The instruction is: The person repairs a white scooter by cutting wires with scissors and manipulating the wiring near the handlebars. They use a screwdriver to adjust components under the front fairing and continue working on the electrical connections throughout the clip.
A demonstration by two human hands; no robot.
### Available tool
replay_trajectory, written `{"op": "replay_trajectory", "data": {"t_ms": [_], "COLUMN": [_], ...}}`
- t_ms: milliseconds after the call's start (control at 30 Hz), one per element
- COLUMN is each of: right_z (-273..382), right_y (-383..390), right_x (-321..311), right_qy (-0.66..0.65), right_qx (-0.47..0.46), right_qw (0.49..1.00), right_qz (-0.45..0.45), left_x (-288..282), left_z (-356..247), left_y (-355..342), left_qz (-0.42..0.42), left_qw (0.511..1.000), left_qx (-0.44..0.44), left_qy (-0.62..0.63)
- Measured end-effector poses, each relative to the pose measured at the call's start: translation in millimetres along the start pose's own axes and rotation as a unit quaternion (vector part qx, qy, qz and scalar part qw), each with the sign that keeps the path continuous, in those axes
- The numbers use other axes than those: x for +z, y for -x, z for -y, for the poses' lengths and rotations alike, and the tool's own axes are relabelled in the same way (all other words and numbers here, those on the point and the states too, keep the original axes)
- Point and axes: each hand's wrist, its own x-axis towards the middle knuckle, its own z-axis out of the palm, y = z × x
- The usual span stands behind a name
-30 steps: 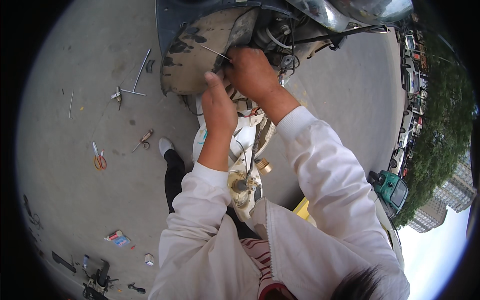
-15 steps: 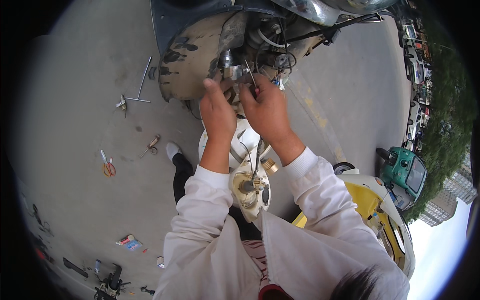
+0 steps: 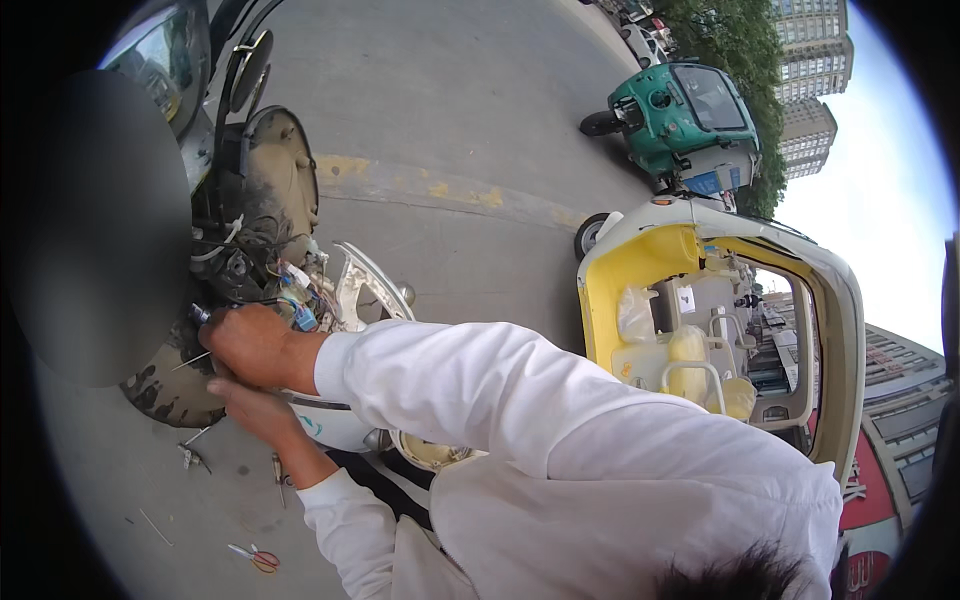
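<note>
At the opened front of a scooter, my right hand point(image 3: 258, 345) is closed around a screwdriver point(image 3: 190, 361), whose thin metal shaft points out to the left. The screwdriver's handle is hidden in the fist. Just below, my left hand point(image 3: 265, 412) reaches in close to the right one, its fingertips mostly out of sight. Beside my right hand lie a metal cylinder point(image 3: 200, 314) and exposed wires with connectors point(image 3: 300, 290). A dirty brown inner panel point(image 3: 172, 395) curves under both hands. A dark blurred patch covers part of the scooter on the left.
Orange-handled scissors point(image 3: 262, 560), a thin rod point(image 3: 155, 527), a metal fitting point(image 3: 190, 457) and a short-handled tool point(image 3: 278, 467) lie on the ground. To the right stands a yellow-and-white three-wheeler point(image 3: 640, 245); beyond it is a green one point(image 3: 690, 110).
My view has swung to the right, so the scooter and both hands now appear farther left. The three-wheelers show more fully. The screwdriver stays in my right hand.
</note>
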Motion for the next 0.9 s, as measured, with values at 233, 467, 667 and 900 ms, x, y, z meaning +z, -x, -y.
{"op": "replay_trajectory", "data": {"t_ms": [233, 467, 667, 900], "right_z": [12, 11, 14, 10], "right_y": [-10, -26, -30, -29], "right_x": [-2, 18, 6, 6], "right_qy": [-0.017, -0.001, 0.0, 0.005], "right_qx": [0.015, 0.039, 0.024, 0.042], "right_qw": [0.999, 0.998, 0.997, 0.994], "right_qz": [0.039, 0.047, 0.072, 0.098], "left_x": [-19, -25, -31, -32], "left_z": [-13, -16, -11, -18], "left_y": [-9, -19, -19, -4], "left_qz": [-0.05, -0.005, 0.03, 0.095], "left_qw": [0.988, 0.999, 0.993, 0.975], "left_qx": [-0.007, -0.032, -0.063, -0.103], "left_qy": [-0.148, -0.012, 0.095, 0.172]}}
